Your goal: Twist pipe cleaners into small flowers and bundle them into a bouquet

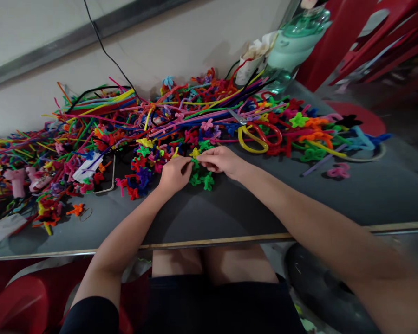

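Observation:
Over the dark table, my left hand (176, 175) and my right hand (223, 161) meet with fingertips pinched close together. Between them is a small pipe-cleaner flower (195, 163), green as far as it shows; the fingers hide part of it. A yellow pipe-cleaner flower (195, 152) sits just behind the fingertips. Green pipe-cleaner flowers (207, 181) lie on the table right below the hands. To the left of my left hand is a cluster of red, blue and pink flowers (143, 176).
A long heap of loose pipe cleaners (121, 109) fills the table's back. Scissors (254, 139) with yellow and red handles lie right of my hands. A green bottle (292, 51) and a paper cup (247, 69) stand behind. A phone (107, 178) lies left, and the table edge (216, 242) runs in front.

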`<state>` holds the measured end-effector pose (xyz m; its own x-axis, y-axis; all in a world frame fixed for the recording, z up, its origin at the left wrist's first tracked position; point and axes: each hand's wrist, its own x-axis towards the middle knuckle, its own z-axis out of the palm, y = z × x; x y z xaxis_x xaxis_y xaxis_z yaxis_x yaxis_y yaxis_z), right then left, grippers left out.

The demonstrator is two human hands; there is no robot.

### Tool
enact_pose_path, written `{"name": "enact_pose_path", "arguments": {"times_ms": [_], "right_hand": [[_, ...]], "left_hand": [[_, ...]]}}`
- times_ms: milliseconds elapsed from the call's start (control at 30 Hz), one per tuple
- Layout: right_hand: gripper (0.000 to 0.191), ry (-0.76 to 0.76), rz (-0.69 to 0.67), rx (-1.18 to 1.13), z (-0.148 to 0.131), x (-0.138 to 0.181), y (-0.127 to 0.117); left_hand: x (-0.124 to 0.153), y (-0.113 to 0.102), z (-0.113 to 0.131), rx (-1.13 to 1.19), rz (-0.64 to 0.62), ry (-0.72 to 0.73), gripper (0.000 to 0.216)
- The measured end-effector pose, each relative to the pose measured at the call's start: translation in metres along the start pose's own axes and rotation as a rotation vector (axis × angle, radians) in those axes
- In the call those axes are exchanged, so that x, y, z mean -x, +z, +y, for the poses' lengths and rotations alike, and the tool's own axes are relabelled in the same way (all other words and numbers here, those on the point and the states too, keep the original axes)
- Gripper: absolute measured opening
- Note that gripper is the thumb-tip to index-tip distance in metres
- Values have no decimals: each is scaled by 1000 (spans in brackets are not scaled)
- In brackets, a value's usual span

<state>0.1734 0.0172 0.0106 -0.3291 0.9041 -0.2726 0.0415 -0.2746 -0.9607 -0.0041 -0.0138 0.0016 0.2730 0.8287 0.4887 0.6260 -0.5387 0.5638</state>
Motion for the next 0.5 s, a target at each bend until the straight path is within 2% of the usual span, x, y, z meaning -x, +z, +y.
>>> {"name": "enact_pose_path", "arguments": {"times_ms": [133,233,367,500], "right_hand": [[34,-263,139,5,4,-1,5],[26,-512,176,285,5,3,7],[18,-711,196,582,5,9,8],[22,-779,230,724,7,11,7]], "left_hand": [[-4,-1,-3,198,103,-320,19],[-6,2,-9,368,112,-464,23],[-5,6,-13,497,100,-536,21],[-4,8,-14,486,84,-505,21]]}}
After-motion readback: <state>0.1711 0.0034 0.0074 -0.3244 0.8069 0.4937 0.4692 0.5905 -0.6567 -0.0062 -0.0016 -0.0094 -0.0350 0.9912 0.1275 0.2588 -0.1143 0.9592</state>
